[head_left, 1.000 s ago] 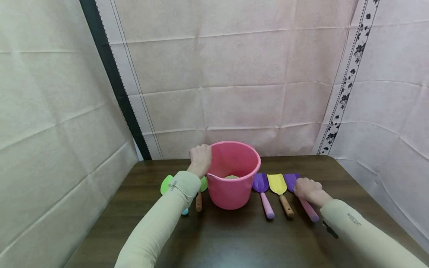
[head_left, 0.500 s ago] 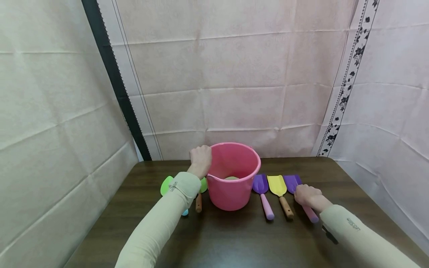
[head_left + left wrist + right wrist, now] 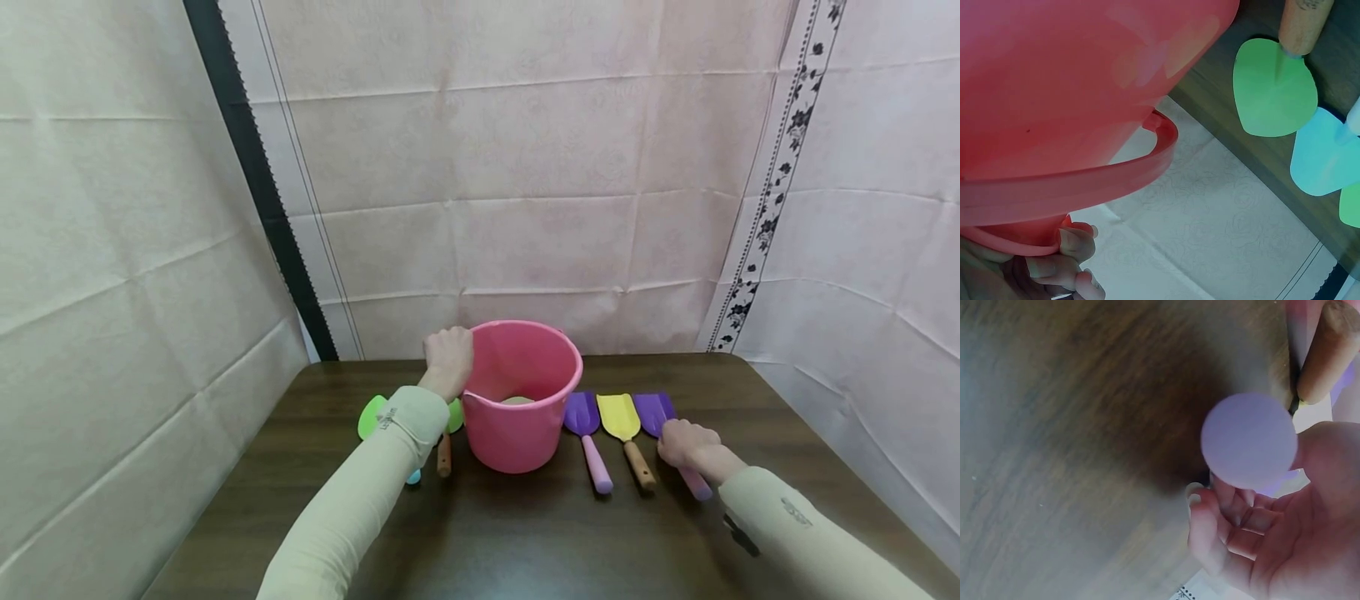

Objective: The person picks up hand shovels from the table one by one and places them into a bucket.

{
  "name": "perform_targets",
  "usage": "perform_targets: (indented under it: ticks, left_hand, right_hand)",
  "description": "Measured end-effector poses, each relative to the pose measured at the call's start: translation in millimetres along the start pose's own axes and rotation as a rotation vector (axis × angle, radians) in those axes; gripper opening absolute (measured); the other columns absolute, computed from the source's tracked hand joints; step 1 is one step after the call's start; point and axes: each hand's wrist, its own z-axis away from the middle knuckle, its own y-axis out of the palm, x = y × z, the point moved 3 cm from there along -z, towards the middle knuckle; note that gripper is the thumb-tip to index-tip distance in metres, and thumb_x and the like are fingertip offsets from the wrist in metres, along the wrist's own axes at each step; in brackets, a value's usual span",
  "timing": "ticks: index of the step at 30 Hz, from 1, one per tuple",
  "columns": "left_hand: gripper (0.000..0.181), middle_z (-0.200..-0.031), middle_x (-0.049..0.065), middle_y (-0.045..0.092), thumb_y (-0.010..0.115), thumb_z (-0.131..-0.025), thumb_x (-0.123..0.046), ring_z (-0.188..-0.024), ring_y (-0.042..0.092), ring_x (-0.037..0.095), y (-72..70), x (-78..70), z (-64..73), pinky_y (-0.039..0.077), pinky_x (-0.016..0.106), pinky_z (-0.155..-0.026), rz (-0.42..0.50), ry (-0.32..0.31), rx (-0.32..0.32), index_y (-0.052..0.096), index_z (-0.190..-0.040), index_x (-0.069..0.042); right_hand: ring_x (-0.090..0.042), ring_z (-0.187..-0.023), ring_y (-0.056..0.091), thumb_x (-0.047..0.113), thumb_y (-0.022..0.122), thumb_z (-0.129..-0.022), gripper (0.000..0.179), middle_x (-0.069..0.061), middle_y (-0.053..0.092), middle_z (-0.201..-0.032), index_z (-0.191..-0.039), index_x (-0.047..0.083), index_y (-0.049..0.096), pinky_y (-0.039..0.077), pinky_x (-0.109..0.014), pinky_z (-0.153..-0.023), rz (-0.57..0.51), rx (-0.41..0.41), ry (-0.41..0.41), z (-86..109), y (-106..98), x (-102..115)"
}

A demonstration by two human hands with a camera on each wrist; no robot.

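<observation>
A pink bucket (image 3: 517, 433) stands on the table. My left hand (image 3: 448, 362) grips its rim on the left side; in the left wrist view the fingers (image 3: 1075, 244) curl over that edge, near the bucket's handle (image 3: 1085, 187). At the right, my right hand (image 3: 688, 443) holds a purple toy shovel (image 3: 652, 410) near where the blade meets its lilac handle (image 3: 697, 485). Seen from the right wrist, the handle's round end (image 3: 1249, 440) juts out towards the camera, hiding part of the fingers. Something pale lies at the bottom inside the bucket (image 3: 517, 400).
Between bucket and right hand lie a purple shovel (image 3: 583, 412) with a pink handle and a yellow shovel (image 3: 620, 415) with a wooden handle. Left of the bucket are green shovels (image 3: 1275, 87) and a blue one (image 3: 1322, 153), partly behind my left arm. Cloth (image 3: 540, 167) hangs behind the table.
My right hand has shifted slightly down along the purple shovel, showing more of its blade. The left hand stays on the bucket's rim.
</observation>
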Motion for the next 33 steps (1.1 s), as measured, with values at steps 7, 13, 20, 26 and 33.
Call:
perform_targets:
  ticks: [7,13,20,26,33]
  left_hand:
    - [0.024,-0.080,0.004,0.071,0.052,-0.095,-0.012,-0.075,0.070,0.023,-0.3,-0.7,-0.3,0.040,0.034,-0.046,0.009,0.007,-0.009,0.072,-0.081,-0.012]
    - [0.025,-0.078,0.003,0.071,0.053,-0.095,-0.012,-0.073,0.069,0.023,-0.3,-1.6,-0.1,0.039,0.033,-0.045,0.004,0.009,-0.008,0.071,-0.079,-0.012]
    - [0.024,-0.081,0.004,0.072,0.052,-0.096,-0.013,-0.076,0.070,0.023,-1.8,-2.0,-0.9,0.042,0.035,-0.047,0.008,0.010,-0.008,0.072,-0.081,-0.012]
    - [0.025,-0.082,0.004,0.072,0.052,-0.096,-0.013,-0.076,0.070,0.023,-2.0,-1.3,-3.0,0.040,0.034,-0.047,0.010,0.003,-0.012,0.072,-0.081,-0.012]
    - [0.025,-0.079,0.004,0.071,0.051,-0.097,-0.013,-0.073,0.069,0.022,0.6,-0.2,-1.9,0.039,0.033,-0.046,0.002,0.009,0.012,0.071,-0.080,-0.012]
  right_hand:
    - [-0.032,-0.072,0.063,0.013,0.045,-0.088,0.019,-0.023,0.065,-0.087,-0.080,0.001,0.057,0.048,-0.053,-0.060,-0.016,-0.061,-0.010,1.1,3,-2]
    - [-0.033,-0.072,0.064,0.016,0.044,-0.091,0.022,-0.022,0.064,-0.084,-0.084,-0.003,0.053,0.048,-0.051,-0.059,-0.011,-0.089,-0.021,0.7,5,-5]
    - [-0.033,-0.073,0.064,0.016,0.044,-0.090,0.023,-0.021,0.062,-0.084,-0.087,-0.005,0.052,0.047,-0.050,-0.058,-0.002,-0.104,-0.022,-2.6,0,-11]
    - [-0.035,-0.071,0.064,0.019,0.047,-0.090,0.023,-0.022,0.063,-0.082,-0.084,-0.002,0.052,0.046,-0.050,-0.055,0.000,-0.157,-0.045,-6.2,-9,-11]
    - [-0.031,-0.066,0.061,0.021,0.049,-0.090,0.024,-0.021,0.062,-0.079,-0.086,-0.003,0.052,0.046,-0.050,-0.053,0.008,-0.174,-0.068,-8.0,-21,-7]
